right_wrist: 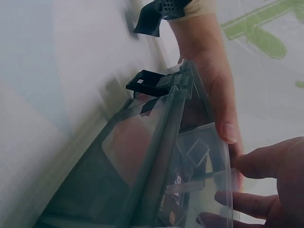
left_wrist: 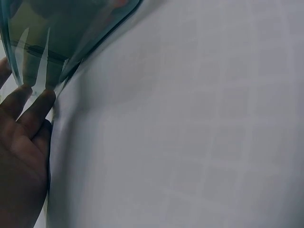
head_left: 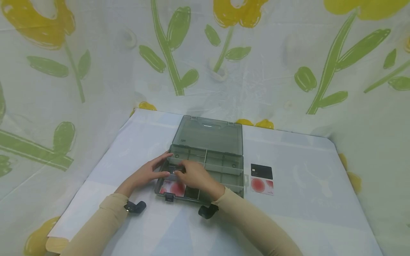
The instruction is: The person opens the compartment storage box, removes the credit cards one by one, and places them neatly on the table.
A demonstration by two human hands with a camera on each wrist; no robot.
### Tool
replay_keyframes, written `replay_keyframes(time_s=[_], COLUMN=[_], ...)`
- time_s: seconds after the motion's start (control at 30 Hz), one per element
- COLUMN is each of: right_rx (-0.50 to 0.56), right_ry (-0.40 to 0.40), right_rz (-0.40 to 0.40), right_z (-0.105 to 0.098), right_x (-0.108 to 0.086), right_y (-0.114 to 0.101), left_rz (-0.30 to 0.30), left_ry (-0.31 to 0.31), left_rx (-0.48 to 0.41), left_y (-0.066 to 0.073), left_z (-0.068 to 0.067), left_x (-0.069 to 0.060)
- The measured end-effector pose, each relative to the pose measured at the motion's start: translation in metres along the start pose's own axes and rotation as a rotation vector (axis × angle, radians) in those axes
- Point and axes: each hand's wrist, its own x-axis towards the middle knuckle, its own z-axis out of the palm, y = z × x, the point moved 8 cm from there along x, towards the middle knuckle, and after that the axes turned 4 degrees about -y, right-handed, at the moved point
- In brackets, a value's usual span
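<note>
A grey see-through compartment box (head_left: pixel 224 170) lies with its lid (head_left: pixel 211 137) folded back. My left hand (head_left: pixel 144 174) rests at the box's left side, thumb and fingers spread along the rim; the left wrist view shows straight fingers (left_wrist: pixel 40 107) against the wall. Over the left middle compartment is my right hand (head_left: pixel 196 176), its fingertips dipping inside. A dark card (right_wrist: pixel 175 202) sits in there, seen through the clear wall; thumb and fingers stand apart near it. A red-and-white card (head_left: pixel 174 187) and a dark card (head_left: pixel 191 193) lie in the front compartment.
Right of the box, a black card (head_left: pixel 261 171) with a chip and a red-patterned card (head_left: pixel 262 186) lie on the pale tablecloth (head_left: pixel 307 199). A black latch (head_left: pixel 169 197) sticks out at the box's front. Flower-print cloth (head_left: pixel 256 78) hangs around the table.
</note>
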Motion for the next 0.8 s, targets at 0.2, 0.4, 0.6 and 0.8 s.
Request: replay_keyframes(time_s=[0.2, 0.4, 0.6, 0.8], right_rx=[0.088, 0.124, 0.106, 0.111], right_ry=[-0.012, 0.028, 0.115, 0.190], right_rz=[-0.015, -0.015, -0.004, -0.022], right_z=[0.001, -0.002, -0.007, -0.012], right_x=[0.000, -0.005, -0.008, -0.012], right_y=[0.003, 0.003, 0.004, 0.004], left_rz=[0.004, 0.001, -0.008, -0.011], left_ry=[0.000, 0.001, 0.002, 0.004], left_rx=[0.002, 0.007, 0.016, 0.018], left_y=[0.000, 0.001, 0.001, 0.000], left_z=[0.000, 0.000, 0.000, -0.001], left_x=[0.000, 0.001, 0.001, 0.001])
